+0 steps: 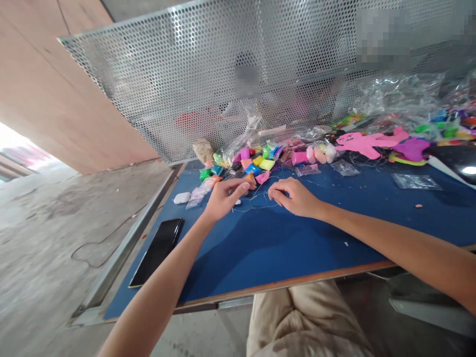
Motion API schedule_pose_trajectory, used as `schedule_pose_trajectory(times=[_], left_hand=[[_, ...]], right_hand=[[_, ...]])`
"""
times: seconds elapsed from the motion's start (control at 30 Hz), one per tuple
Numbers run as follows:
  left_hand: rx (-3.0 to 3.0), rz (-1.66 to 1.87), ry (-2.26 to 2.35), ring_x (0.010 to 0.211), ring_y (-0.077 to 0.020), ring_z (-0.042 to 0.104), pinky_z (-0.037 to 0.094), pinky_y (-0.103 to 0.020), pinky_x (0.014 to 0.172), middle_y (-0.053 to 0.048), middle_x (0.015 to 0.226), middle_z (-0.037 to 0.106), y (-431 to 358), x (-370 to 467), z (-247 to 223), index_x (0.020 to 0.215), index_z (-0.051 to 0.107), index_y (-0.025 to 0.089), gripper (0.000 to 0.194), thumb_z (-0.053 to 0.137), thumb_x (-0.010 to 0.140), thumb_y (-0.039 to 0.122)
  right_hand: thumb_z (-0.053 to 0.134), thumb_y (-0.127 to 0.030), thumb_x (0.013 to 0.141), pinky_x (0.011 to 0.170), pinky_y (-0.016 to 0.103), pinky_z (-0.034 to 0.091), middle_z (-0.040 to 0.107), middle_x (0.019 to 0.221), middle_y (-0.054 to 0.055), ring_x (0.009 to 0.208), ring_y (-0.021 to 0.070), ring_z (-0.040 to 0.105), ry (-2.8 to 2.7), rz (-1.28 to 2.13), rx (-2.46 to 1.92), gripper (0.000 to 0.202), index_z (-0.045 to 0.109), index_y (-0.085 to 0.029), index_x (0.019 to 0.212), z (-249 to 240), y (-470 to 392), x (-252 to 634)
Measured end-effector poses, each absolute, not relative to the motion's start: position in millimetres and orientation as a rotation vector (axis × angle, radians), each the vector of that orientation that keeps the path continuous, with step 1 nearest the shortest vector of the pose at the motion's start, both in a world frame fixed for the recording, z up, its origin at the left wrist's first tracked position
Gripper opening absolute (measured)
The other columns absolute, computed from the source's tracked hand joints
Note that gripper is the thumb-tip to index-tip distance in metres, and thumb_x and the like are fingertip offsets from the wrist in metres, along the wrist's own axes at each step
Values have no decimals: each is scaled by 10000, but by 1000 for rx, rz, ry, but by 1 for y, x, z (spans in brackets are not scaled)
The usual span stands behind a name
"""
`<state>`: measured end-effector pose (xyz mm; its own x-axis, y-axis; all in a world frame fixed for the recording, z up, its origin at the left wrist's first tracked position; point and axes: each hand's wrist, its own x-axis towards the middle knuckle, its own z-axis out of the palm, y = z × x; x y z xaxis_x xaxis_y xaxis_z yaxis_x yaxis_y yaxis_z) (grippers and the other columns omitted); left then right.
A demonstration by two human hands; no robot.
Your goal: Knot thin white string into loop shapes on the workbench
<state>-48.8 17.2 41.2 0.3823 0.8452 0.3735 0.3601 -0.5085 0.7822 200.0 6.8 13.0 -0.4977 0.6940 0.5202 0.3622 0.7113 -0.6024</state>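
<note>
Over the middle of the blue table (238, 253), my left hand (227, 197) has its fingers and thumb drawn together; what they hold, if anything, is too small to tell. My right hand (292, 197) is a little to its right, fingers curled in a pinch. Thin pale threads (253, 207) run across the table between the two hands. Just beyond them lie small colourful soft pieces, among them a pink piece (263, 177), a yellow piece (267, 165) and a blue piece (253, 169).
A black phone (158, 253) and a white case (182, 198) lie at the left. Behind stands a perforated metal panel (208, 74). A pink figure (362, 144), a clear packet (415, 181) and crumpled plastic bags (397, 94) are at the right.
</note>
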Motion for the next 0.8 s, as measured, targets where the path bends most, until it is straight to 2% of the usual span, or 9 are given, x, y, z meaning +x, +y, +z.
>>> schedule_pose_trajectory(times=[0.07, 0.23, 0.43, 0.6, 0.8], left_hand=[[2135, 934, 965, 962, -233, 707, 554, -332, 847, -82, 1051, 766, 7, -42, 45, 1124, 748, 190, 374, 642, 894, 466], [2283, 882, 1014, 849, -187, 703, 529, -289, 771, -30, 945, 776, -1, -32, 42, 1022, 780, 235, 246, 679, 877, 407], [2213, 833, 1084, 832, -187, 698, 516, -293, 752, -17, 923, 775, -1, -31, 40, 982, 787, 251, 222, 693, 863, 413], [2174, 844, 1084, 884, -204, 700, 525, -306, 802, -23, 953, 775, -2, -28, 40, 976, 790, 248, 219, 685, 868, 408], [2330, 847, 1153, 885, -180, 677, 507, -297, 847, -3, 915, 766, -3, -26, 40, 912, 777, 251, 175, 625, 907, 337]], right_hand=[[469, -237, 981, 752, 298, 381, 651, 650, 0, 616, 147, 580, -2160, 478, -793, 273, 666, -185, 798, 13, 6, 199], [478, -243, 992, 836, 342, 321, 687, 707, 5, 684, 159, 595, -2208, 363, -818, 259, 674, -195, 829, 10, 2, 196], [486, -261, 1002, 840, 376, 273, 704, 754, 23, 732, 176, 571, -2245, 197, -812, 247, 680, -202, 861, 6, 2, 195], [493, -256, 1001, 832, 386, 253, 695, 755, 27, 744, 177, 550, -2257, 88, -822, 234, 699, -198, 905, 8, 3, 197], [491, -243, 1002, 830, 398, 240, 710, 783, 28, 742, 174, 534, -2270, -37, -807, 250, 713, -198, 896, 7, 6, 198]])
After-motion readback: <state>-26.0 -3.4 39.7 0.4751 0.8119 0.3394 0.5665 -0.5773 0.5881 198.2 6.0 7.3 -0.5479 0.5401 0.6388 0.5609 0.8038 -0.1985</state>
